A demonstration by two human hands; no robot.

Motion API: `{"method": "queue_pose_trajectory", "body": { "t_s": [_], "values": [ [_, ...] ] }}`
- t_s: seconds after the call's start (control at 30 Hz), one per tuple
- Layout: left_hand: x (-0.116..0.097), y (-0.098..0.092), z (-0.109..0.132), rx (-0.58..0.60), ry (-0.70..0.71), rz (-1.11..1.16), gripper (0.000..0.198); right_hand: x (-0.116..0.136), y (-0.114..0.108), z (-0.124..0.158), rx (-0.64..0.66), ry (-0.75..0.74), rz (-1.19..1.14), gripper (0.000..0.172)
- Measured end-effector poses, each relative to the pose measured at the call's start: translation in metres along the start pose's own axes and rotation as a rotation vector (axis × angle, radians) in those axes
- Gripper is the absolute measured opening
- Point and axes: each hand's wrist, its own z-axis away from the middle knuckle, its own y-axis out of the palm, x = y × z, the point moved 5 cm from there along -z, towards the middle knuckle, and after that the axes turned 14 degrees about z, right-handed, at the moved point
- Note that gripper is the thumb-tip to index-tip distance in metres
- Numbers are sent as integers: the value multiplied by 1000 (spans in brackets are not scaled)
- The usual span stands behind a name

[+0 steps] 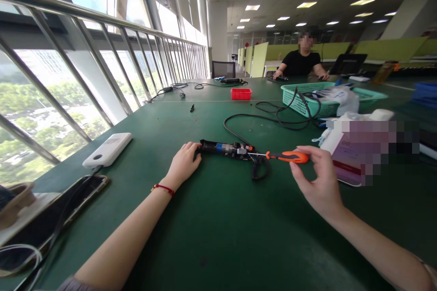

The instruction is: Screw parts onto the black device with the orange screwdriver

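A black tool with a blue and metal middle section (223, 148) lies on the green table (218, 236), its black cable (273, 120) looping away to the right. My left hand (183, 163) rests on the tool's left end, fingers curled over it. My right hand (319, 177) pinches the orange handle of a screwdriver (288, 157), whose thin shaft points left into the tool's right end.
A white power bank (107, 149) and a phone (68, 204) lie at the left. A red tray (241, 94), a teal basket (327, 95) with bags, and a blurred pink box (351, 154) stand farther off. A person in black (301, 61) sits at the table's far end.
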Motion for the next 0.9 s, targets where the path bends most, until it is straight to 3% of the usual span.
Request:
{"method": "queue_pose_trajectory", "body": {
  "t_s": [0.2,0.4,0.57,0.73,0.9],
  "values": [
    [0,0,0,-5,-1,-4,30,1,7,2,196,15,41,15],
    [0,1,0,-12,7,11,29,4,1,1,-27,-27,-13,35],
    [2,2,0,-7,6,-1,30,4,9,3,157,-25,42,16],
    [1,1,0,-5,-3,7,30,4,0,2,-12,-21,3,33],
    [0,0,0,3,-5,-3,30,4,7,4,167,-24,65,13]
  ]
}}
